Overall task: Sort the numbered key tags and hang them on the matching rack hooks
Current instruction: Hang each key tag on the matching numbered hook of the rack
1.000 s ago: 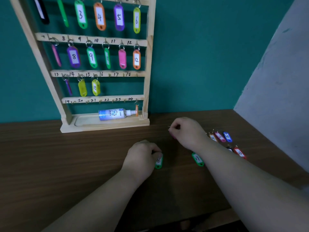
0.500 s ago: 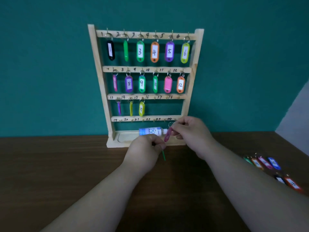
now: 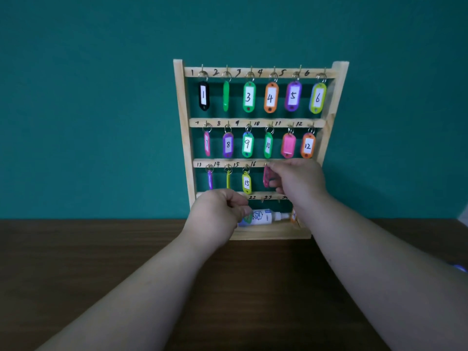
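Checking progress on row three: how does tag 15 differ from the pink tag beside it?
Tag 15 is yellow and hangs free from its hook; the pink tag is held by the right hand under mark 16, hooked or not I cannot tell. Tag 15 faces the camera, number legible; the pink tag's number cannot be read. Both are oblong, in the third row.

Your pale wooden key rack (image 3: 186,138) stands on the dark wooden table (image 3: 101,262). Your right hand (image 3: 298,181) holds a pink plastic tag (image 3: 266,176) at the third rail (image 3: 222,163), right of yellow tag 15 (image 3: 247,182). Your left hand (image 3: 217,219) pinches a green plastic tag (image 3: 248,218) before the white bottle (image 3: 266,217) in the rack's base.
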